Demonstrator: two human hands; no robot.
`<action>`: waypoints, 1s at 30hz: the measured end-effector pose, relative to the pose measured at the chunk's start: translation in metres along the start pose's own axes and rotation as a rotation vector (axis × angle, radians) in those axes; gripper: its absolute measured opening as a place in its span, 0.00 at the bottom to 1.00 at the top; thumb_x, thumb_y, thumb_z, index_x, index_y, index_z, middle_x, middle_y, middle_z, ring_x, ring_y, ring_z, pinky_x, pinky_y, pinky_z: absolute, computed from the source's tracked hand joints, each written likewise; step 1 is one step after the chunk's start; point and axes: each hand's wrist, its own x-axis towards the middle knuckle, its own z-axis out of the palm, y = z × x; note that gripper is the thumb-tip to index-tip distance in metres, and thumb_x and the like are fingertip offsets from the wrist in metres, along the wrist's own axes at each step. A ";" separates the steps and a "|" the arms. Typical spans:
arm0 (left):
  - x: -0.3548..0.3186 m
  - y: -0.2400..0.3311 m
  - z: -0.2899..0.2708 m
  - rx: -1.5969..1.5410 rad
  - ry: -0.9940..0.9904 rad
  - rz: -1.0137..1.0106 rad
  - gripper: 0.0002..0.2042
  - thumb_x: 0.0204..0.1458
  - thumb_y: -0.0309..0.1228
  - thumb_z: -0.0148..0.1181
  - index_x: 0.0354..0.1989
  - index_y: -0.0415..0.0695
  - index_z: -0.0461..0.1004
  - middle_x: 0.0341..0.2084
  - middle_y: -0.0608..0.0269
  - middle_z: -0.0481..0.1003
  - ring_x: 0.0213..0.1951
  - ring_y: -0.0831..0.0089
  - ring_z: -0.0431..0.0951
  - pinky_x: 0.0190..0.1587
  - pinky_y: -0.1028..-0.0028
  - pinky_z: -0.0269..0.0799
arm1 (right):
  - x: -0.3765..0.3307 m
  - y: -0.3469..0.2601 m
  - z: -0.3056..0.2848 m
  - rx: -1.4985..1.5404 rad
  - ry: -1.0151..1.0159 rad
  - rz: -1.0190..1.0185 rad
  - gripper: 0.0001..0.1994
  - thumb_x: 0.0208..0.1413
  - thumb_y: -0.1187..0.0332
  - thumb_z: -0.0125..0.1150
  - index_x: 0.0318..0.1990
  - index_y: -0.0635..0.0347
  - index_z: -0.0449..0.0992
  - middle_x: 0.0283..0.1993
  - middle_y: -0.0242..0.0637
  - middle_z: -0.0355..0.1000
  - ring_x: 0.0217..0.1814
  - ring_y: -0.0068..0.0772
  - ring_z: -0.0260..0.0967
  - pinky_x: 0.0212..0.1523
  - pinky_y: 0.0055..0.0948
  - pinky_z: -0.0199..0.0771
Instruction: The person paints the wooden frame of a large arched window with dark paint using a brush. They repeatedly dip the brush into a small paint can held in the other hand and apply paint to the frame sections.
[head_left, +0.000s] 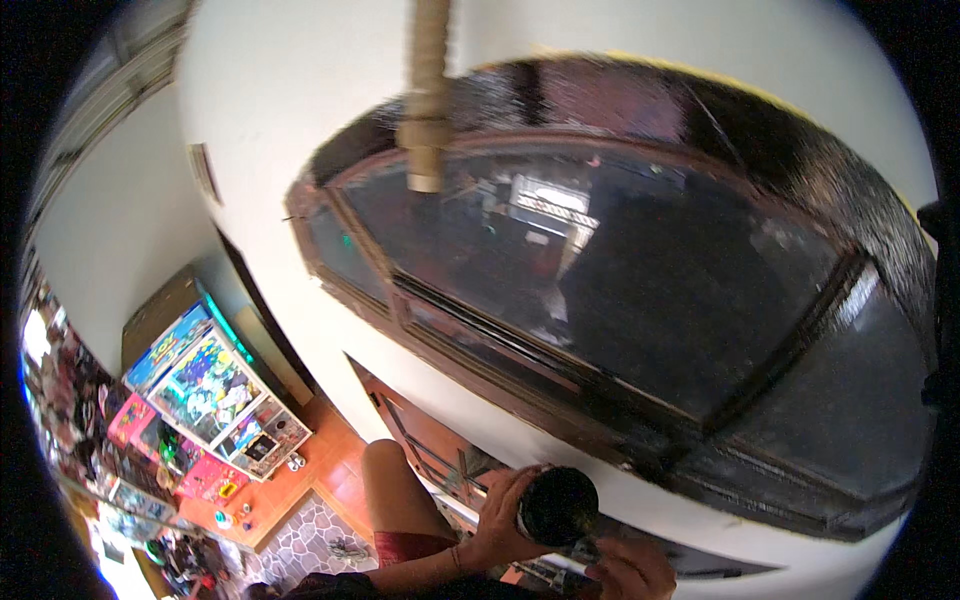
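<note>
Left grip (497,522) around black container (558,505) (contents murky), right grip (634,570) blurred

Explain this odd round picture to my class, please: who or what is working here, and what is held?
There is no machine: these are a person's own bare hands. The single picture comes from a fisheye camera worn on the head, so straight edges bend toward the rim. The left hand holds a round dark container. The right hand is close beside it; whether it holds anything is unclear. A dark-framed window fills much of the view, set in a white wall, with a beige pole in front. At left, a colourful prize cabinet stands on an orange tiled floor.
</note>
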 end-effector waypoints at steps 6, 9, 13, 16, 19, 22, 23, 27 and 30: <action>-0.001 -0.007 -0.006 -0.014 0.082 0.013 0.56 0.30 0.46 0.84 0.68 0.37 0.57 0.62 0.44 0.67 0.60 0.45 0.70 0.62 0.50 0.66 | 0.014 -0.003 0.003 -0.027 -0.049 0.006 0.05 0.60 0.78 0.58 0.43 0.60 0.72 0.46 0.44 0.79 0.46 0.52 0.77 0.47 0.45 0.79; -0.001 -0.005 -0.016 0.019 0.094 -0.039 0.56 0.30 0.48 0.84 0.67 0.37 0.58 0.62 0.44 0.67 0.61 0.47 0.70 0.62 0.50 0.65 | 0.023 -0.010 0.005 -0.025 -0.050 -0.002 0.04 0.65 0.74 0.53 0.45 0.60 0.72 0.47 0.44 0.78 0.48 0.52 0.76 0.49 0.46 0.78; 0.000 -0.002 -0.029 0.059 0.132 -0.128 0.57 0.29 0.52 0.84 0.67 0.36 0.58 0.61 0.46 0.68 0.61 0.49 0.70 0.63 0.51 0.65 | 0.033 -0.014 0.012 0.002 -0.061 -0.073 0.06 0.68 0.70 0.49 0.46 0.59 0.72 0.49 0.45 0.78 0.49 0.53 0.76 0.49 0.46 0.78; 0.002 -0.006 -0.036 0.081 0.190 -0.163 0.58 0.27 0.53 0.84 0.66 0.37 0.59 0.60 0.47 0.69 0.61 0.49 0.70 0.63 0.51 0.64 | 0.038 -0.016 0.020 0.042 -0.067 -0.047 0.08 0.69 0.68 0.47 0.46 0.59 0.72 0.49 0.45 0.78 0.49 0.53 0.76 0.50 0.46 0.78; 0.004 -0.013 -0.044 0.105 0.242 -0.145 0.58 0.26 0.52 0.84 0.66 0.37 0.58 0.60 0.47 0.69 0.61 0.49 0.70 0.64 0.51 0.64 | 0.045 -0.017 0.028 0.034 -0.102 -0.008 0.08 0.69 0.68 0.48 0.46 0.60 0.73 0.49 0.45 0.78 0.50 0.53 0.76 0.50 0.46 0.78; 0.007 -0.019 -0.053 0.114 0.248 -0.164 0.57 0.26 0.48 0.85 0.66 0.36 0.58 0.59 0.46 0.70 0.60 0.48 0.71 0.62 0.50 0.66 | 0.058 -0.017 0.034 0.112 -0.104 -0.047 0.09 0.68 0.68 0.50 0.45 0.62 0.74 0.49 0.46 0.78 0.51 0.53 0.76 0.51 0.46 0.78; 0.008 -0.019 -0.056 0.113 0.246 -0.195 0.57 0.26 0.48 0.85 0.66 0.36 0.58 0.59 0.46 0.70 0.60 0.48 0.71 0.61 0.50 0.67 | 0.063 -0.018 0.036 0.151 -0.107 -0.039 0.09 0.67 0.68 0.51 0.45 0.63 0.75 0.50 0.46 0.78 0.51 0.53 0.75 0.52 0.46 0.78; 0.016 -0.017 -0.065 0.123 0.299 -0.159 0.56 0.27 0.46 0.85 0.66 0.36 0.59 0.58 0.45 0.70 0.58 0.47 0.73 0.60 0.52 0.68 | 0.082 -0.022 0.039 0.165 -0.107 -0.189 0.09 0.57 0.77 0.60 0.45 0.65 0.77 0.51 0.46 0.78 0.52 0.52 0.76 0.53 0.43 0.78; 0.022 -0.013 -0.071 0.189 0.329 -0.172 0.55 0.24 0.45 0.86 0.63 0.37 0.62 0.53 0.49 0.75 0.55 0.52 0.76 0.58 0.56 0.73 | 0.092 -0.026 0.041 0.141 -0.102 -0.244 0.12 0.51 0.82 0.62 0.44 0.65 0.77 0.50 0.46 0.78 0.52 0.51 0.76 0.52 0.41 0.79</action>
